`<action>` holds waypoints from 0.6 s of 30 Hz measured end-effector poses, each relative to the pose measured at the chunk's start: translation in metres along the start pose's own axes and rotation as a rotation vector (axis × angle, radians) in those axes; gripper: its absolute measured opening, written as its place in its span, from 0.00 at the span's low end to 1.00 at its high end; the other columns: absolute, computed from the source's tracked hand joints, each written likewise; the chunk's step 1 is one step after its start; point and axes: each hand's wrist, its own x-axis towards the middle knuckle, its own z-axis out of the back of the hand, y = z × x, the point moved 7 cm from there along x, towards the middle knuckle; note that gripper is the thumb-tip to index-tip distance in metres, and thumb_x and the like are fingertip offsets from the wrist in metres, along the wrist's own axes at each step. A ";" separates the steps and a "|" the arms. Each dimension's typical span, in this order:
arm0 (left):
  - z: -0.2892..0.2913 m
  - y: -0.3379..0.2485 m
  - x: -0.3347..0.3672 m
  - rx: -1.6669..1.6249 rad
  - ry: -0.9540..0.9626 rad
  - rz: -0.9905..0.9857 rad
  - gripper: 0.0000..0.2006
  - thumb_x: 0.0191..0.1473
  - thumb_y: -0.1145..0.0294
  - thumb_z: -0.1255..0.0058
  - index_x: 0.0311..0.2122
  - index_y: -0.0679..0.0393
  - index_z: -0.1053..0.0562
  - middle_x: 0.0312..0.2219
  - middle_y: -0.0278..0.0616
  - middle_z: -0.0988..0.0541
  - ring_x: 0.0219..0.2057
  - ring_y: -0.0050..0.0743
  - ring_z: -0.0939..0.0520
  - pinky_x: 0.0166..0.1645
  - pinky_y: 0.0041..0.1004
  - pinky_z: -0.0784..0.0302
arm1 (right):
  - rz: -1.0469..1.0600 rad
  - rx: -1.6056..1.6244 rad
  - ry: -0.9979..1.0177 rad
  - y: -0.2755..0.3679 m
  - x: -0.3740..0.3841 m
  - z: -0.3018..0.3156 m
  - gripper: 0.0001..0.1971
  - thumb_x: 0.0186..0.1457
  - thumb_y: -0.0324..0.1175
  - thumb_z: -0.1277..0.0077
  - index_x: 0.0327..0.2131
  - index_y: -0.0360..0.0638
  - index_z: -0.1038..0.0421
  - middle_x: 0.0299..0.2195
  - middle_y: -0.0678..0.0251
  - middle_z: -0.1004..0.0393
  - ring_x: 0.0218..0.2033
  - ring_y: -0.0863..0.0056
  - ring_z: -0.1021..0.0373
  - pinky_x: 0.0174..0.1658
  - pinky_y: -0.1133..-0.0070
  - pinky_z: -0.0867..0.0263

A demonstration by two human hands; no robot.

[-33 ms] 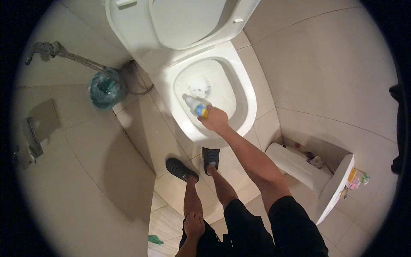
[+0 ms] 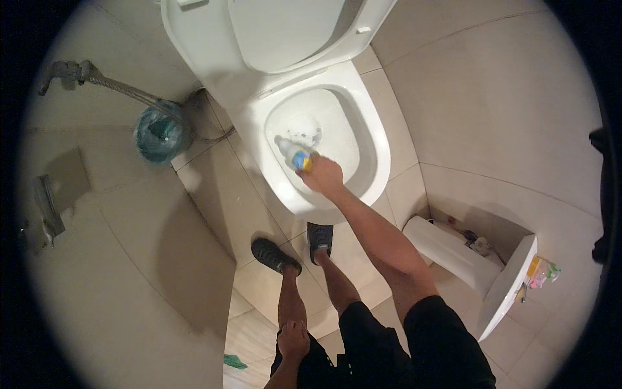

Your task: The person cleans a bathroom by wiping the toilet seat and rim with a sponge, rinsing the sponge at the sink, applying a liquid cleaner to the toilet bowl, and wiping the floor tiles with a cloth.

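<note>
My right hand [image 2: 322, 176] is closed around a white squeeze bottle [image 2: 300, 159] with a blue and yellow label. It holds the bottle tilted over the toilet bowl [image 2: 382, 152], with the pale narrow end pointing to the far left, inside the rim. Near that end, dark specks and a little whitish froth [image 2: 304, 135] show in the bottom of the bowl. Whether liquid is leaving the bottle, I cannot tell. My left hand [image 2: 294, 340] rests on my left knee with its fingers laid over it, holding nothing.
The toilet lid and seat [image 2: 214, 48] stand raised. A bin with a blue-green liner [image 2: 161, 137] sits left of the toilet, below a hose [image 2: 123, 89]. At right are a white sink [image 2: 508, 288] and its pedestal [image 2: 447, 249]. A green scrap [image 2: 235, 362] lies at the lower left.
The bottle and my right hand have shifted slightly. The white frothy patch in the bowl looks smaller, and more dark specks show there. My left hand stays on the knee.
</note>
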 end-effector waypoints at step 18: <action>-0.017 -0.004 0.019 -0.082 0.000 0.036 0.10 0.62 0.63 0.51 0.43 0.54 0.24 0.40 0.48 0.23 0.39 0.52 0.18 0.41 0.47 0.18 | -0.307 -0.106 -0.067 -0.099 0.036 0.050 0.29 0.51 0.57 0.40 0.42 0.37 0.20 0.40 0.52 0.17 0.42 0.53 0.19 0.48 0.61 0.24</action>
